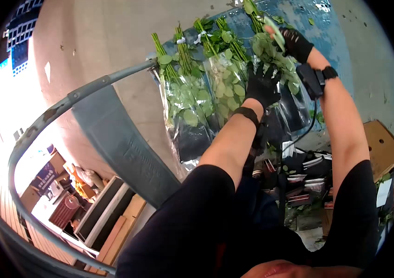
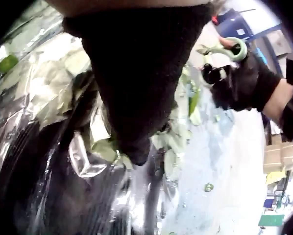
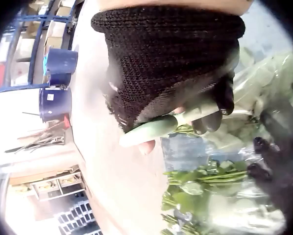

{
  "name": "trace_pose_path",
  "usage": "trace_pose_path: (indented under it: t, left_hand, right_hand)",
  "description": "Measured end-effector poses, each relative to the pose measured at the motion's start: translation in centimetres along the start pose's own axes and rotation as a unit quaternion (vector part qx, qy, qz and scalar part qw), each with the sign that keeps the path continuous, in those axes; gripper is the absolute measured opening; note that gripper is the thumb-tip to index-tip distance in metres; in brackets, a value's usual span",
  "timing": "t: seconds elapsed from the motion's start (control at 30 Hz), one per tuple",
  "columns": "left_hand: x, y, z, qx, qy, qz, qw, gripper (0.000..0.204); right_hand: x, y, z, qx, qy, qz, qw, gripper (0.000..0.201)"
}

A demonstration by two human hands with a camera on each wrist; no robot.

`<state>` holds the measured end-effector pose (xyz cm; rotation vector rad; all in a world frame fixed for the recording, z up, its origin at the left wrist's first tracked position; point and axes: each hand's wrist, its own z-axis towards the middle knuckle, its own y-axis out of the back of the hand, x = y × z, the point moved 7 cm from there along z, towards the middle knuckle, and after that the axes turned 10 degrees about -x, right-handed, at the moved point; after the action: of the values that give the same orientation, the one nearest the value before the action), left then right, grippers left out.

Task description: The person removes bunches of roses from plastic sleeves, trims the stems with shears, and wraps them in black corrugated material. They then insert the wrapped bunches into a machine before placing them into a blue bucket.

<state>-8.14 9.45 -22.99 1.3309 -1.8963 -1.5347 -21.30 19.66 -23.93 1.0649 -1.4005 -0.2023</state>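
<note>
My right hand (image 1: 297,45), in a black glove with bare fingertips showing, grips pale green-handled scissors (image 1: 276,35) near the stems at the upper right. In the right wrist view the scissors' handle (image 3: 154,130) lies under the palm. My gloved left hand (image 1: 262,88) rests with fingers spread on a bunch of leafy stems (image 1: 265,48) in a clear plastic sleeve. To its left, several more sleeved bunches (image 1: 190,99) lie side by side, stems pointing away. White ties (image 1: 181,41) bind some of their stems. No flower heads show; dark wrapping covers the near ends.
The bunches lie on a worn blue table (image 1: 324,41). At left a grey metal rail (image 1: 113,76) curves round, with a grey panel (image 1: 118,134) beside it. Below right are stacked dark sleeves (image 1: 306,180) and a cardboard box (image 1: 382,143). Blue buckets (image 3: 56,104) stand further off.
</note>
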Motion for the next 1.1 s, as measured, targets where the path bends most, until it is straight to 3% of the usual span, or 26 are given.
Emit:
trace_pose_path:
  t: [0.03,0.07,0.1,0.2,0.27,0.3,0.4,0.43,0.5,0.63,0.73,0.83,0.87,0.9,1.0,1.03,1.1]
  left_hand:
    - [-0.1,-1.0,0.4,0.006,0.011,-0.005,1.0,0.071]
    - [0.1,-1.5,0.6,0.012,0.02,-0.009,1.0,0.072]
    - [0.3,-1.6,0.4,0.0,0.009,-0.024,1.0,0.069]
    - [0.9,-2.1,0.5,-0.017,0.025,-0.079,0.996,0.068]
    - [1.1,-2.3,0.5,-0.021,0.021,-0.07,0.997,0.067]
    - [1.1,-2.6,0.5,-0.028,0.024,-0.07,0.997,0.067]
    - [0.7,-3.4,0.7,0.014,0.018,-0.034,0.999,0.064]
    - [0.6,-3.5,0.8,0.033,0.02,-0.025,0.999,0.063]
    - [0.6,-3.8,0.8,0.042,0.01,-0.003,0.999,0.062]
    - [0.3,-4.9,1.0,0.053,0.032,0.008,0.998,0.057]
    - [-0.1,-6.5,1.9,-0.067,0.022,0.19,0.979,0.056]
    - [-0.5,-8.7,1.9,-0.178,0.014,0.365,0.914,0.055]
    - [0.0,-7.1,1.3,-0.184,0.026,0.157,0.97,0.057]
    - [0.5,-5.6,0.7,-0.187,0.038,-0.058,0.98,0.059]
    - [2.7,-2.3,-0.2,-0.141,0.065,-0.234,0.96,0.06]
    - [4.5,-1.2,-1.3,-0.231,0.085,-0.379,0.892,0.053]
    - [10.4,1.3,-5.1,-0.39,0.215,-0.441,0.78,0.028]
  right_hand:
    - [-1.1,-0.2,1.6,0.019,-0.095,0.153,0.983,0.037]
    - [-2.7,-0.9,2.6,0.022,-0.221,0.351,0.91,0.031]
    - [-3.3,-1.1,3.0,0.0,-0.317,0.494,0.809,0.026]
    - [-4.4,-1.7,6.4,-0.046,-0.235,0.484,0.842,0.024]
    - [-4.0,-2.0,6.7,-0.058,-0.285,0.617,0.731,0.024]
    - [-2.0,-0.9,7.1,-0.104,-0.35,0.525,0.769,0.028]
    - [-3.0,-1.9,9.0,-0.084,-0.317,0.354,0.876,0.034]
    - [-4.1,-2.4,9.2,-0.064,-0.292,0.365,0.882,0.036]
    - [-4.0,-1.6,9.4,-0.081,-0.129,0.181,0.972,0.039]
    - [-4.1,-1.1,10.3,-0.058,-0.113,0.028,0.991,0.038]
    - [-4.1,0.3,11.1,-0.049,-0.102,-0.053,0.992,0.037]
    - [-2.7,2.2,11.7,-0.048,-0.088,-0.109,0.989,0.037]
    - [-1.5,2.5,12.0,-0.05,-0.08,-0.11,0.989,0.037]
    - [0.0,2.7,11.9,-0.049,-0.07,-0.095,0.992,0.037]
    - [6.9,0.5,11.3,-0.014,-0.042,0.062,0.997,0.037]
    - [9.3,-1.4,10.9,0.014,-0.05,0.142,0.988,0.037]
    - [13.4,-6.1,10.5,0.093,-0.098,0.323,0.937,0.037]
